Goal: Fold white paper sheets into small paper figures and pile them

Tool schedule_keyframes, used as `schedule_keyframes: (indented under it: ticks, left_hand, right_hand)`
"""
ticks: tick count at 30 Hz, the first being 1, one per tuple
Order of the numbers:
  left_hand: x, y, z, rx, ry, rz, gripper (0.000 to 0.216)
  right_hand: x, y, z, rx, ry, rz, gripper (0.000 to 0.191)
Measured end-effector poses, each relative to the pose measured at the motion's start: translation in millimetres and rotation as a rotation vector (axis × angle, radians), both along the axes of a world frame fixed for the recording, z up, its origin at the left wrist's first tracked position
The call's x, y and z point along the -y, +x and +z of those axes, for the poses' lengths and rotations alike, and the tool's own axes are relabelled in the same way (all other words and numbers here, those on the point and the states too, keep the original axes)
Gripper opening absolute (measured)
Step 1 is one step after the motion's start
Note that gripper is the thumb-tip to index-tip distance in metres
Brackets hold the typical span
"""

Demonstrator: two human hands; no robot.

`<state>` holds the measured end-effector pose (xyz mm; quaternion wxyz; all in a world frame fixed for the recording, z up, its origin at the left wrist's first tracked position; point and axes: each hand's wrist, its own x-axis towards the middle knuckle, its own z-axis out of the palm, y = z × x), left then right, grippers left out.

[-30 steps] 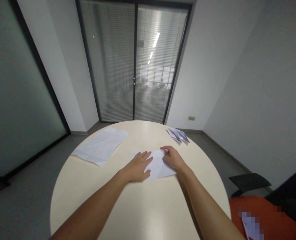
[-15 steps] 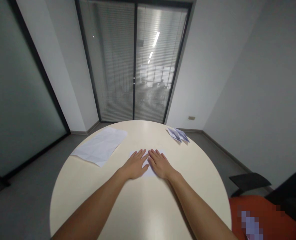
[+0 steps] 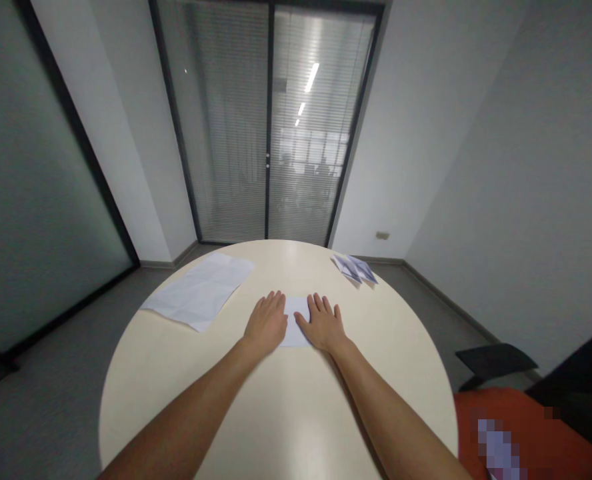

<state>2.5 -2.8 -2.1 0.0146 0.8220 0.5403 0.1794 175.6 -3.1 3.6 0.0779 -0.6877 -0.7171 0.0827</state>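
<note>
A small white sheet of paper [image 3: 296,333] lies on the round table between and partly under my hands. My left hand [image 3: 266,323] rests palm down over its left side, fingers stretched forward and close together. Over the right side, my right hand [image 3: 326,325] lies flat with its fingers spread and the thumb on the paper. Both hands hide the sheet's side edges. Neither hand grips anything.
The cream round table [image 3: 271,420] carries a larger creased white sheet [image 3: 201,290] at the left and folded paper pieces [image 3: 355,270] at the far right edge. An orange chair [image 3: 521,400] with a black armrest [image 3: 499,360] stands at the right.
My hands have moved apart, the left one leftward and the right one rightward, so the middle of the small sheet shows more. The other papers stay where they were.
</note>
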Motion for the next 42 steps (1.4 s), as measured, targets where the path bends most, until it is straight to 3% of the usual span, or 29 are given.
schedule_keyframes:
  ticks: [8, 14, 16, 18, 21, 24, 31, 39, 42]
  left_hand:
    - [-2.6, 4.5, -9.0, -0.015, -0.173, -0.04, 0.064]
    - [-4.8, 0.8, -7.5, -0.004, -0.179, -0.065, 0.075]
    - [-4.5, 0.5, -7.2, 0.002, -0.176, -0.075, 0.076]
    - [-4.7, -0.1, -6.8, 0.008, -0.169, -0.094, 0.075]
    - [-6.0, -1.6, -6.0, -0.001, -0.167, -0.132, 0.074]
    - [-7.7, -2.3, -4.9, -0.039, -0.17, -0.139, 0.072]
    - [-10.4, 0.6, -7.2, -0.092, -0.164, -0.05, 0.068]
    - [-14.0, -5.0, -4.6, -0.106, -0.006, 0.209, 0.06]
    - [-15.6, -5.4, 0.0, -0.088, 0.087, 0.179, 0.053]
  right_hand:
    - [0.1, 8.0, 2.5, -0.003, -0.015, -0.015, 0.077]
    - [-0.3, 18.4, 5.9, 0.066, 0.034, -0.147, 0.077]
    - [0.9, 18.7, 9.2, 0.088, 0.135, -0.068, 0.068]
    - [2.3, 17.8, 12.0, 0.045, 0.185, 0.105, 0.06]
    - [3.5, 16.5, 12.2, -0.059, 0.09, 0.309, 0.059]
    - [2.2, 17.7, 8.7, -0.055, -0.01, 0.312, 0.063]
    - [-2.7, 23.5, 5.6, -0.003, -0.058, 0.122, 0.071]
    - [3.3, 20.5, 4.7, -0.019, -0.063, 0.129, 0.081]
    - [5.7, 17.6, 5.5, -0.022, -0.048, 0.139, 0.087]
